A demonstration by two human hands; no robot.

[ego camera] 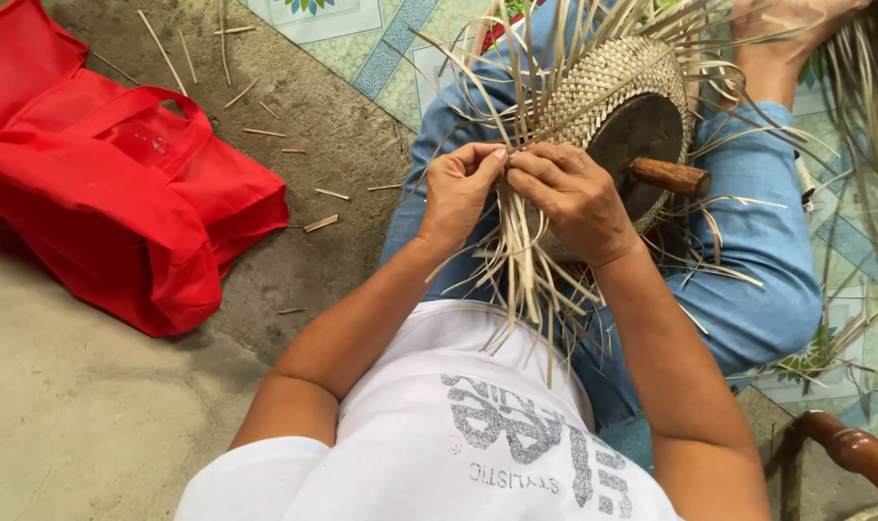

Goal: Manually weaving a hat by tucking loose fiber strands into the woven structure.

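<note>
On lap | left hand (458, 188), right hand (574, 198) pinch straw strips (518, 260) | red bag (121, 183) left

Woven piece (607, 82): pale straw-tan, tight diagonal plaited pattern; loose strips (521, 260) the same pale straw colour, some slightly greenish.
Round mould (651, 135) inside the weave: dark brown, nearly black face; its handle (672, 177) reddish-brown wood.
Bag (111, 193): bright red all over, handles included, plain.
Trousers (767, 251): mid blue denim, plain.
Shirt (429, 434): white, with mottled grey printed lettering.
Mat (381, 43): pale green and cream squares, blue border bands, green leaf motifs.
Floor (82, 405): grey-beige concrete, blotchy, scattered with straw-coloured offcuts (320, 223).
Turned wooden post (849, 449): glossy reddish-brown.
</note>
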